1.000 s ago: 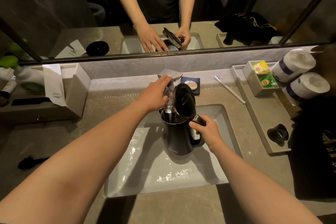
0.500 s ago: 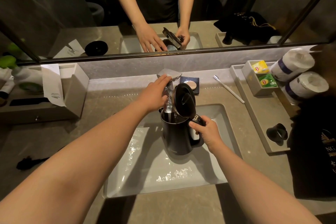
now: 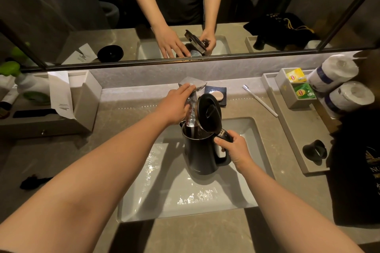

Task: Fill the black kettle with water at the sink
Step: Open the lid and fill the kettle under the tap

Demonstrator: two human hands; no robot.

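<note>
The black kettle (image 3: 200,154) stands upright in the white rectangular sink (image 3: 248,129), its round lid (image 3: 208,114) hinged open and upright. My right hand (image 3: 234,150) is closed around the kettle's handle. A stream of water (image 3: 191,116) runs from the metal faucet (image 3: 192,85) into the kettle's mouth. My left hand (image 3: 174,104) rests on the faucet, fingers laid over its lever. The water level inside the kettle is hidden.
A soap dish (image 3: 217,94) and a toothbrush (image 3: 260,100) lie behind the sink. To the right a tray (image 3: 292,133) holds tea bags (image 3: 299,83), paper rolls (image 3: 337,84) and a black cup (image 3: 314,151). A grey box (image 3: 84,100) stands left. A mirror (image 3: 61,16) spans the back.
</note>
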